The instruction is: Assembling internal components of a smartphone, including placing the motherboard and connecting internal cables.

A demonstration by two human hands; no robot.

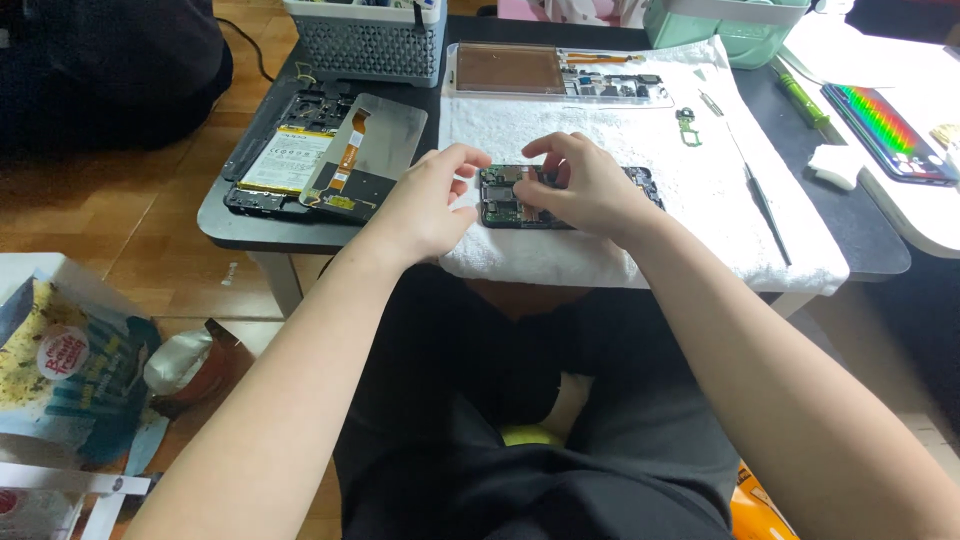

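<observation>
A dark circuit board [502,203] from an opened phone lies on a white towel [640,150] near the table's front edge. My left hand [430,200] holds the board's left end with thumb and fingers pinched around it. My right hand [585,183] rests on top of the board's middle, fingers curled down onto it and hiding its right half. Whether the right fingertips grip a small part is hidden.
An opened phone body with battery [285,160] and a grey back plate [385,130] lie at left. A clear parts tray [555,72], grey basket [370,40], green box [720,25], green screwdriver [803,98], tweezers [765,205] and a lit phone [890,132] surround the towel.
</observation>
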